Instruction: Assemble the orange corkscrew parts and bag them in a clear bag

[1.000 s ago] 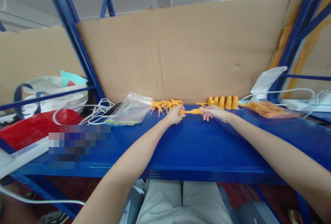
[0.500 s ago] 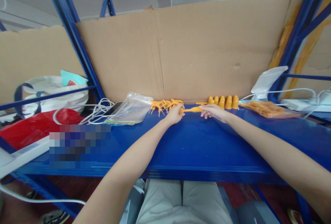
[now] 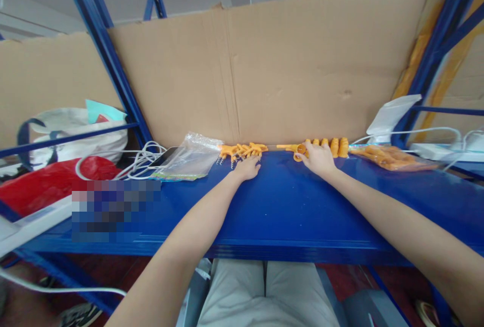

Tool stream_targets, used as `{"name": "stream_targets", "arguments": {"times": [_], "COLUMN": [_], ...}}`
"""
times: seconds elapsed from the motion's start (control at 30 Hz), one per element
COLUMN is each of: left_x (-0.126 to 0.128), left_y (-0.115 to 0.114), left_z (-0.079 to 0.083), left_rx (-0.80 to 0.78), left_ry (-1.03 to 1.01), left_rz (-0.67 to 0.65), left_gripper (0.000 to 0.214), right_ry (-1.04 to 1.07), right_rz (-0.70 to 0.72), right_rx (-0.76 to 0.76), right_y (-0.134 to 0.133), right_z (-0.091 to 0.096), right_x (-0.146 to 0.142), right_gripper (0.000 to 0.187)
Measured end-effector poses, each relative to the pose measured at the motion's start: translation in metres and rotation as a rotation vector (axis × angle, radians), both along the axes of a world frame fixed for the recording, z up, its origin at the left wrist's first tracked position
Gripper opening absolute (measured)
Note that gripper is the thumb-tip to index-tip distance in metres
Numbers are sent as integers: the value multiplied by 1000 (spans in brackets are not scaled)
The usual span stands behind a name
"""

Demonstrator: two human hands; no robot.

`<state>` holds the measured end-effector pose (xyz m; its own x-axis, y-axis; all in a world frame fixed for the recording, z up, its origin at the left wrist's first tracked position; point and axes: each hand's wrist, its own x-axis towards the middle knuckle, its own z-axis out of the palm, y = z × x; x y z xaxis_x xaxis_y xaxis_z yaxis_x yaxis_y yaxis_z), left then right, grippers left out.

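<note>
My left hand (image 3: 247, 168) lies on the blue shelf (image 3: 287, 206), fingers stretched out, their tips at a pile of small orange corkscrew pieces (image 3: 242, 151). My right hand (image 3: 319, 158) is at the row of upright orange caps (image 3: 336, 147) by the cardboard wall. Its fingers curl around an orange plastic piece (image 3: 300, 151) with a round end. A thin orange part (image 3: 284, 146) lies just left of that piece, between the two hands.
A clear plastic bag (image 3: 191, 159), a phone and white cables (image 3: 141, 158) lie left of the pile. A bag of orange parts (image 3: 391, 158) and a white power strip (image 3: 440, 151) sit on the right. Cardboard (image 3: 287, 70) backs the shelf. Red and white bags (image 3: 56, 166) lie far left.
Both hands held one long orange piece between them. Now they have parted: the left went to the corkscrew pile, the right carried the orange piece back toward the caps.
</note>
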<state>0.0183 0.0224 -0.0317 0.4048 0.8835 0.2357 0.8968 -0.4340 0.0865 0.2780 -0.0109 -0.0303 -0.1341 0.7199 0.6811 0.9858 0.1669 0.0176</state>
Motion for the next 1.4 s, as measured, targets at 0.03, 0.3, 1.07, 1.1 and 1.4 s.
{"name": "stream_targets", "arguments": {"times": [0.03,0.3,1.07,1.1,1.4], "left_x": [0,1,11,11,11], "left_y": [1,3,4,5,7], "left_z": [0,-2,-10,-10,-9], "left_rx": [-34,38,-25,-20,154], "left_ry": [21,25,25,28,-68], "left_rz": [-6,-36,-136,-148,-240], "left_gripper": [48,45,47,46,32], "right_ry": [-57,-204,-380,-386,-325], "right_rz": [-27,-25,62,85,220], "right_rx": [-21,-67,-62,-67,-165], "right_y": [-2,-5,-1,0,5], "right_z": [0,-1,-4,-4,-9], "right_x": [-3,-12,-8,-7,-6], "right_gripper": [34,26,23,23,25]}}
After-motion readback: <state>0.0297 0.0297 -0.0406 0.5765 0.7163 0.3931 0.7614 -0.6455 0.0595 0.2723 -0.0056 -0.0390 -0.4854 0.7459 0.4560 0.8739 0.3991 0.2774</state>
